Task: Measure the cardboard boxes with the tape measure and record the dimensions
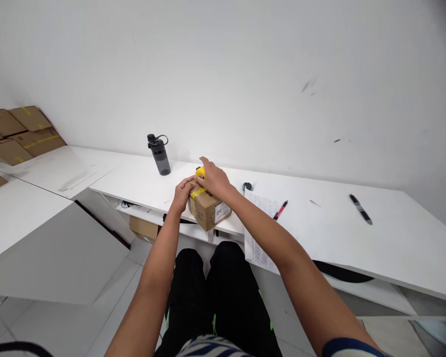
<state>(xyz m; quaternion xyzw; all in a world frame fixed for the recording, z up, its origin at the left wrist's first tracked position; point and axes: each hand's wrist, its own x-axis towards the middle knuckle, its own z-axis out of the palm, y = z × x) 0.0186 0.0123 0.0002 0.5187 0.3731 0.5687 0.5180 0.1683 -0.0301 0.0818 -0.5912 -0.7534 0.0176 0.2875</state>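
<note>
Smoothing tape over a cardboard box [210,212] goes best with each hand minding 1 job. The right hand [216,179] appears closed around the yellow tape roll [200,171] at the box's far end; keep tension even there. The left hand [182,193] touches the box's far left corner, fingers bent; whether it pinches tape, I cannot tell. Beneath the box is the bench [134,179]; the box's near corner appears to reach the front edge, so pressing toward the far side seems safer.
</note>
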